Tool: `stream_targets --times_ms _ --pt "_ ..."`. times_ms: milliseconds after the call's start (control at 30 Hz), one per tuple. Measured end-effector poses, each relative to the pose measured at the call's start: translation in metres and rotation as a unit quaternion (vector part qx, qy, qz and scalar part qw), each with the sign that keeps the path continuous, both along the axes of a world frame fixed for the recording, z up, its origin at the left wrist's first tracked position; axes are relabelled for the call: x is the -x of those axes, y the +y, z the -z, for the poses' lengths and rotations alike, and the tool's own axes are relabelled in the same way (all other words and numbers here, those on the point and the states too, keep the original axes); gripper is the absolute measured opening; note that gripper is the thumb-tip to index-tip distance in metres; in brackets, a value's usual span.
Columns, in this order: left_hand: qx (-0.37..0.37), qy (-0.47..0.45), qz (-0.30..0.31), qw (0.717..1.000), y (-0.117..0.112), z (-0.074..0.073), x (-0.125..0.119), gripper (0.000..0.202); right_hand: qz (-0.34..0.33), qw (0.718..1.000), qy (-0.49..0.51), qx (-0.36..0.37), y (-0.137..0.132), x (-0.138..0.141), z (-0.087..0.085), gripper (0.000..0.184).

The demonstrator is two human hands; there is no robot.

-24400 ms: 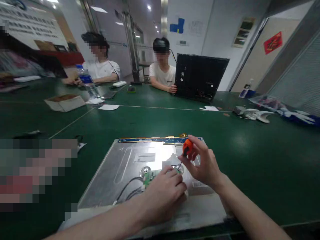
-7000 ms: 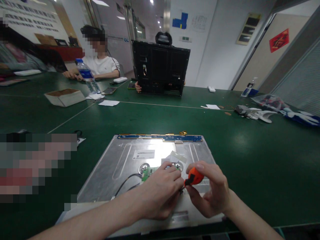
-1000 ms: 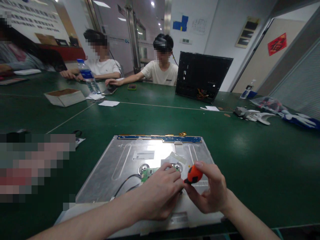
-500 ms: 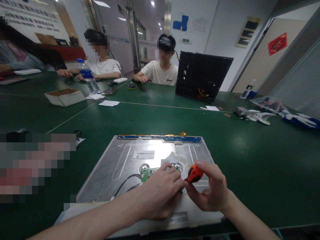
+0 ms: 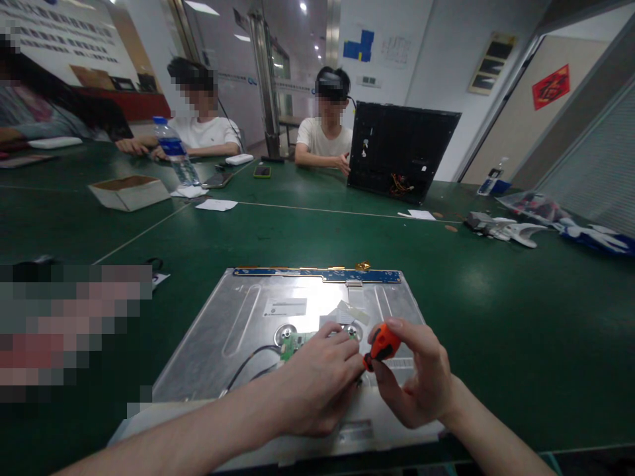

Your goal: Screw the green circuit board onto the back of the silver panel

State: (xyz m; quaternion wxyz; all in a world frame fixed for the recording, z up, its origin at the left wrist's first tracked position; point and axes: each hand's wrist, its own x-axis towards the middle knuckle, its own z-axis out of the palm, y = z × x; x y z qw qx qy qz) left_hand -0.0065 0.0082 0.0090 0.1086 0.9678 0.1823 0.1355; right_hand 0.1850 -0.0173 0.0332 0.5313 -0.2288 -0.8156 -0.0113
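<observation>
My right hand (image 5: pixel 421 373) grips a short orange-and-black screwdriver (image 5: pixel 385 342) by its handle, with fingertips and thumb around it. The tool slants down toward my left hand (image 5: pixel 322 377), whose fingers are curled closed above a small green circuit board (image 5: pixel 294 345). Its thumb and whatever its fingertips hold are hidden, as is the screwdriver's tip. Beneath both hands a silvery metal-backed display panel (image 5: pixel 238 324) lies flat. Dark cables (image 5: pixel 248 360) run left from the green board, and a narrow blue circuit strip (image 5: pixel 317 274) lines the panel's far edge.
On the green table (image 5: pixel 307 235) stand an open cardboard box (image 5: pixel 129 193), a water bottle (image 5: pixel 174 152) and a black monitor housing (image 5: pixel 404 152). White gloves (image 5: pixel 510 230) lie at right. Several people sit across the table, one person's hand (image 5: pixel 343 163) beside the housing.
The screwdriver handle has turned slightly, and my right fingers have shifted around it. My left hand stays put. Across the table, a person's hand has moved to the black housing.
</observation>
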Motion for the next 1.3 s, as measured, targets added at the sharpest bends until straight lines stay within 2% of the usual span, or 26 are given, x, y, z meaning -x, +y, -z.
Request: stream_targets --times_ms 300,600,1067,1300 --pt "0.002 0.015 -0.005 1.000 -0.0016 -0.0045 -0.0006 0.020 0.015 1.000 -0.002 -0.017 0.0010 0.0016 0.0015 0.060" --pt "0.001 0.015 0.006 1.000 0.0022 0.0024 0.0001 0.020 -0.007 1.000 -0.002 0.000 0.0002 0.0003 0.0001 0.063" --pt "-0.002 0.004 -0.003 1.000 -0.0002 0.0021 0.0005 0.018 0.035 0.999 -0.006 -0.011 -0.0011 0.0013 0.0017 0.063" --pt "-0.006 0.014 0.002 1.000 0.0013 0.0026 -0.0007 0.017 -0.004 1.000 -0.009 -0.006 -0.0005 -0.0010 -0.0015 0.062"
